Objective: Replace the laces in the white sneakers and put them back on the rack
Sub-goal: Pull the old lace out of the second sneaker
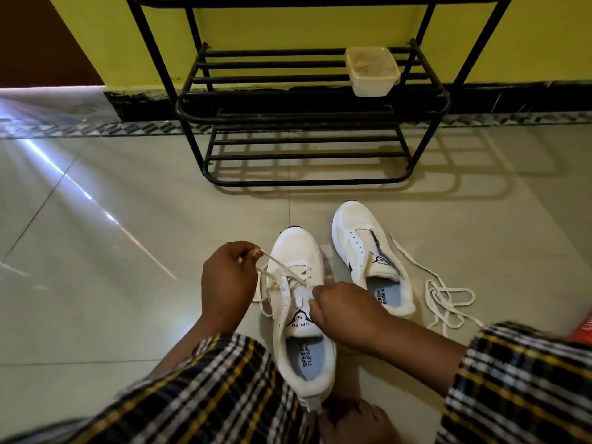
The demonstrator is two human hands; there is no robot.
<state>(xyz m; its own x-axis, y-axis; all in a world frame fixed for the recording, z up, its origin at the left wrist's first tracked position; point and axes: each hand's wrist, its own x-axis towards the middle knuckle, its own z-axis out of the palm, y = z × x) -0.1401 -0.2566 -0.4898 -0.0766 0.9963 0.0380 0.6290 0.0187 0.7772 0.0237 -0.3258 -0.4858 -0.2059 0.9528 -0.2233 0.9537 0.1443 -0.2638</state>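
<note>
Seen from the head camera, a person in plaid sleeves point(519, 382) crouches over a pair of white sneakers on a pale tiled floor point(112, 257). The near sneaker point(299, 318), marked "SPEED" on its tongue, stands toe-away between the two hands and is partly laced. The left hand point(229, 278) is curled, pinching one end of the cream shoelace point(282, 267) between thumb and fingertips just left of the toe; the lace runs taut from there down into the eyelets, with a slack loop hanging over the shoe's left side. The right hand point(347, 310) rests over the shoe's right side beside the tongue, fingers bent and pinching the lace at the eyelets.

The second sneaker point(368, 254) stands just to the right and slightly farther off, its eyelets bare and tongue loose. A loose shoelace point(445, 296) lies tangled on the tiles beside it, to its right, apart from the shoe. Behind the shoes, a black metal shoe rack point(307, 100) stands against a yellow wall point(528, 33); a clouded plastic container point(373, 70) sits on the right end of its middle shelf. A red object point(584, 326) shows at the right edge, too cropped to identify.
</note>
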